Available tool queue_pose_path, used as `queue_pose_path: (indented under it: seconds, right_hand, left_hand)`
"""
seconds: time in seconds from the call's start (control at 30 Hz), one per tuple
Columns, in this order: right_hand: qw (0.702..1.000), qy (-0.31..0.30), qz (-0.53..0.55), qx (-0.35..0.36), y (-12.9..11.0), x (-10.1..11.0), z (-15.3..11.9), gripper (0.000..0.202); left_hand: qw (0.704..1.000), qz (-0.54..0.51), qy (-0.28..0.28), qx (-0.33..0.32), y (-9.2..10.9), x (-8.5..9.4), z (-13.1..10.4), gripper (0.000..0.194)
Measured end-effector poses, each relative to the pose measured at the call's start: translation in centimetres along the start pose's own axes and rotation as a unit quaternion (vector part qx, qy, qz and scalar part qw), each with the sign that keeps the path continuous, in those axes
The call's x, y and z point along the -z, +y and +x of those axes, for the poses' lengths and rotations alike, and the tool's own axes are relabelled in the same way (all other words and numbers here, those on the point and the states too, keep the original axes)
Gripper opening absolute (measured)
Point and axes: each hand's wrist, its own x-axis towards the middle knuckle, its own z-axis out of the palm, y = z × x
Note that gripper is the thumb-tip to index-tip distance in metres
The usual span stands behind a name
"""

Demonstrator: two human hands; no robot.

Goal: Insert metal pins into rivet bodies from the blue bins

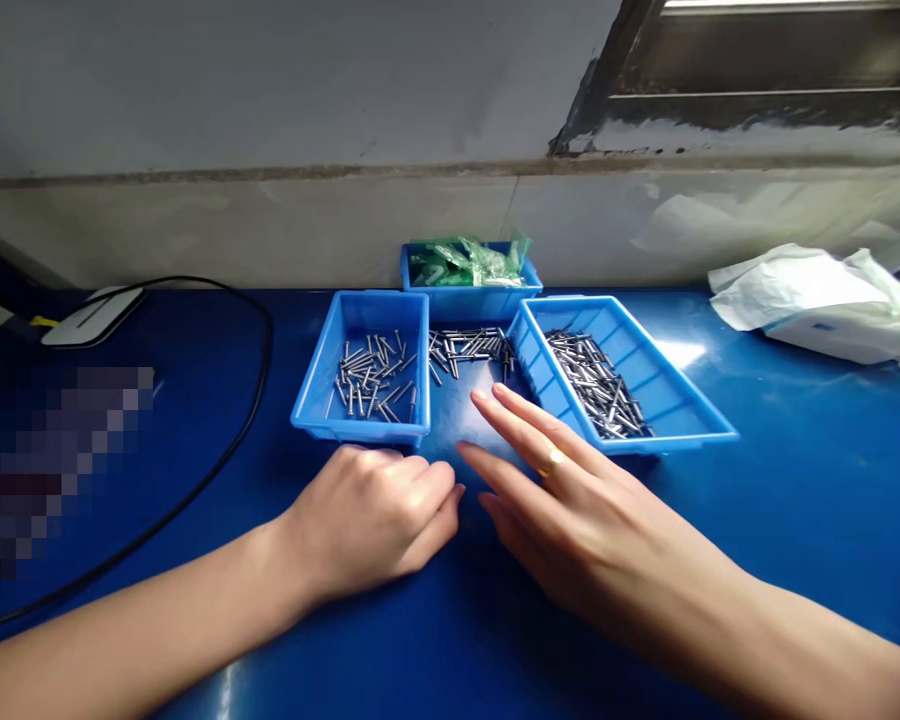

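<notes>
My left hand is closed in a fist just in front of the left blue bin; whatever it may hold is hidden inside the fingers. My right hand, wearing a ring, is open with its fingers stretched toward the gap between the bins. Thin, nail-like metal pins lie loose in the left bin. Similar slim metal pins fill part of the right blue bin. Between the two bins, a row of pins rests on the blue tabletop, beyond my right fingertips.
Behind stands a third blue bin with green-tinted plastic bags. A black cable curves across the left side near a white flat device. White crumpled paper or plastic lies at far right, by the wall.
</notes>
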Motion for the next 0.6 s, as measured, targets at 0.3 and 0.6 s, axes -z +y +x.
queue_pose_path:
  seconds: [0.3,0.6]
  right_hand:
    - [0.972,-0.134,-0.125,-0.144,0.0,-4.2,3.6,0.054]
    - [0.976,-0.158,-0.101,-0.111,-0.6,-3.4,2.9,0.049]
  left_hand:
    - [1.000,-0.001,0.010,0.007,-0.1,0.2,0.1,0.059]
    - [1.000,-0.001,0.009,0.011,0.1,-0.1,-0.3,0.050]
